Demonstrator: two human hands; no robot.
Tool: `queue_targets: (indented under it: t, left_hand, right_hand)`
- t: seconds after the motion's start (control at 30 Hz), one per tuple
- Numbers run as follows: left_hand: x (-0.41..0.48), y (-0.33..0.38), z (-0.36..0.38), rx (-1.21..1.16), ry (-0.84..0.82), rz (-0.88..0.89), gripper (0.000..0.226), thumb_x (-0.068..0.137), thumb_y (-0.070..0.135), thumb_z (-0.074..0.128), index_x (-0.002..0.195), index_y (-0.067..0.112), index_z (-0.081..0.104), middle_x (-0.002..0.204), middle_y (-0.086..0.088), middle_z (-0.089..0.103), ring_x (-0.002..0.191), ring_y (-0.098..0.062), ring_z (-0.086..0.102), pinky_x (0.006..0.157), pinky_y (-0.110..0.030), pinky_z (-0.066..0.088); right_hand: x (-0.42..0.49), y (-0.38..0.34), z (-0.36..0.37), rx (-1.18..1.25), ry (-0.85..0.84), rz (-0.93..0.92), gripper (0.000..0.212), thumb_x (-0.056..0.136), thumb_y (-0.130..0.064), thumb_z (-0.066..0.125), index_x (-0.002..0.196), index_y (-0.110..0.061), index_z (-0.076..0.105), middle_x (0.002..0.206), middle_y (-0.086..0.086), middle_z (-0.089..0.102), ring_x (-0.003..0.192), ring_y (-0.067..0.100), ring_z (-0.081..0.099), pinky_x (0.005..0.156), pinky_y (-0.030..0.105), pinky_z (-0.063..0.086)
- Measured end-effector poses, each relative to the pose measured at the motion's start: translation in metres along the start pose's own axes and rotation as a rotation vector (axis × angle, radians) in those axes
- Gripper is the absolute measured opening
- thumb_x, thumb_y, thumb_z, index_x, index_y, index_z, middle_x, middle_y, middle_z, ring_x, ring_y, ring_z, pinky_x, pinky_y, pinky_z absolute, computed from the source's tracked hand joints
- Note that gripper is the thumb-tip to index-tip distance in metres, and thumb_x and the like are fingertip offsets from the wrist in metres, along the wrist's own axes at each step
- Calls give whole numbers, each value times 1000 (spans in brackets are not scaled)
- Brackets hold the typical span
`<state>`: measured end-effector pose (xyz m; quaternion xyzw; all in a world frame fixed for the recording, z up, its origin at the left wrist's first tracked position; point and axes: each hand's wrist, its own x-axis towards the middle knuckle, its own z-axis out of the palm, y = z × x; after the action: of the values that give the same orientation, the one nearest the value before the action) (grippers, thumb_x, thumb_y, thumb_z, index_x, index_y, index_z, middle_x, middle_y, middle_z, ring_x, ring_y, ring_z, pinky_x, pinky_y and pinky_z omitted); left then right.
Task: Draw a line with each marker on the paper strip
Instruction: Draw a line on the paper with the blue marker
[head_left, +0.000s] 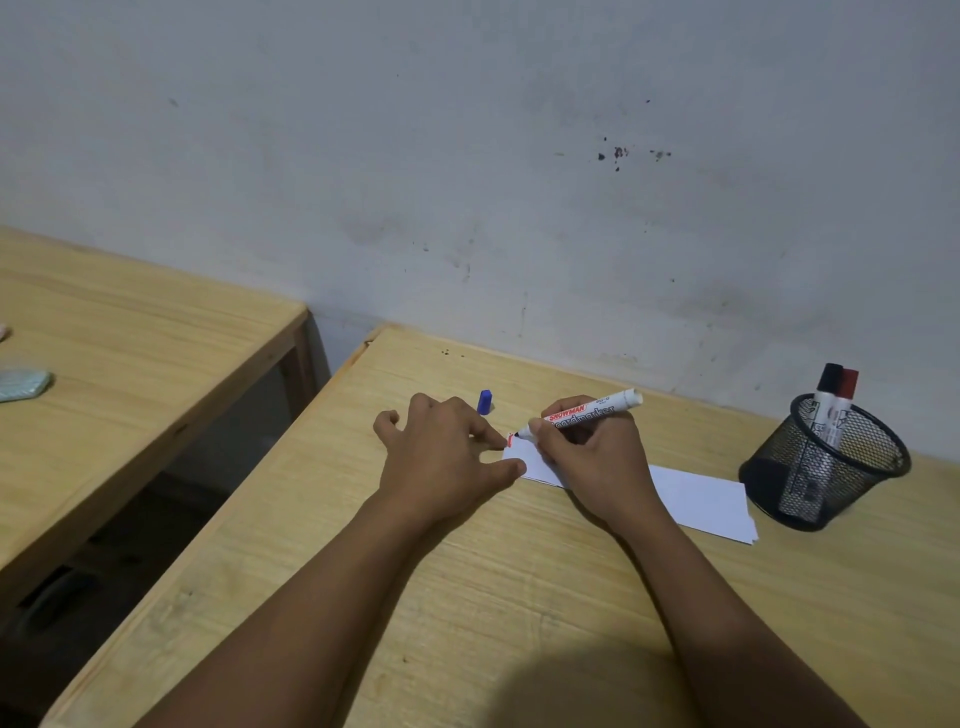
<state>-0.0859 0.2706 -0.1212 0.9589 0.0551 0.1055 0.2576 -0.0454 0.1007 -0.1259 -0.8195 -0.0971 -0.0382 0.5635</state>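
Note:
A white paper strip (701, 499) lies across the wooden desk (467, 597). My right hand (592, 457) grips an uncapped white marker (592, 410), its dark tip touching the strip's left end beside a red mark (510, 440). My left hand (441, 452) rests with fingers spread, fingertips pressing on the strip's left end. A blue cap (484, 402) lies on the desk just behind my left hand. Two capped markers, one black (826, 395) and one red (844, 405), stand in a black mesh cup (826, 467) at the right.
A grey wall runs along the desk's far edge. A second wooden table (130, 364) stands to the left across a gap, with a pale green object (23, 384) on it. The mesh cup sits right at the strip's right end.

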Motion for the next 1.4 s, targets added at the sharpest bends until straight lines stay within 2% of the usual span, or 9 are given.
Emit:
queue_targets:
  t: [0.17, 0.33, 0.57, 0.77, 0.93, 1.13, 1.3, 1.4]
  left_hand:
    - [0, 0, 0, 0, -6, -3, 35, 74, 64, 69, 97, 39, 77, 122, 18, 62, 124, -13, 40, 108, -51, 20]
    - [1, 1, 0, 17, -18, -10, 37, 75, 65, 68, 100, 38, 77, 125, 17, 62, 125, -13, 40, 108, -51, 21]
    - [0, 1, -1, 18, -15, 0, 38, 75, 64, 68, 101, 38, 77, 126, 16, 62, 125, -13, 40, 109, -51, 20]
    - [-1, 0, 0, -10, 6, 4, 35, 72, 63, 70, 96, 38, 78, 114, 18, 64, 121, -13, 42, 108, -52, 21]
    - [0, 1, 0, -2, -1, 2, 35, 73, 63, 70, 97, 39, 78, 117, 18, 64, 123, -13, 41, 108, -52, 21]
    - [-2, 0, -1, -27, 9, 0, 33, 72, 63, 71, 93, 39, 78, 115, 20, 63, 122, -12, 41, 108, -52, 19]
    - [-2, -3, 2, -43, 23, 5, 36, 72, 65, 69, 94, 38, 77, 114, 20, 63, 121, -10, 42, 109, -50, 17]
    - [-2, -2, 0, -163, 116, -42, 37, 75, 68, 67, 89, 34, 76, 101, 19, 68, 110, -7, 42, 109, -52, 19]
  right_hand:
    - [-1, -1, 0, -29, -5, -4, 10, 90, -21, 74, 82, -15, 75, 73, -5, 72, 70, 9, 69, 63, 19, 51]
    - [-1, -3, -1, -44, -27, -9, 14, 89, -20, 73, 76, -15, 74, 68, -5, 71, 66, 9, 66, 63, 21, 50]
    - [-3, -7, -2, -44, -39, -10, 10, 87, -16, 76, 78, -12, 74, 75, 0, 75, 71, 13, 71, 65, 25, 58]
    - [-3, -7, -3, -43, -42, -1, 10, 86, -15, 76, 77, -12, 73, 72, 2, 73, 64, 9, 67, 58, 18, 51]
    - [-3, -7, -2, -50, -47, 8, 9, 86, -15, 76, 79, -11, 73, 73, 1, 72, 63, 3, 66, 58, 17, 50]
    - [-10, -8, -4, 163, 218, -61, 8, 87, -4, 76, 83, -2, 69, 71, 0, 70, 61, 2, 64, 58, 14, 50]
    - [-10, -8, -2, 119, 294, -113, 9, 86, -6, 77, 85, -2, 69, 71, 0, 70, 60, 0, 65, 57, 11, 49]
    - [-11, -9, -1, 87, 328, -163, 10, 86, -5, 77, 85, -1, 68, 72, 1, 70, 62, -2, 64, 58, 9, 49]
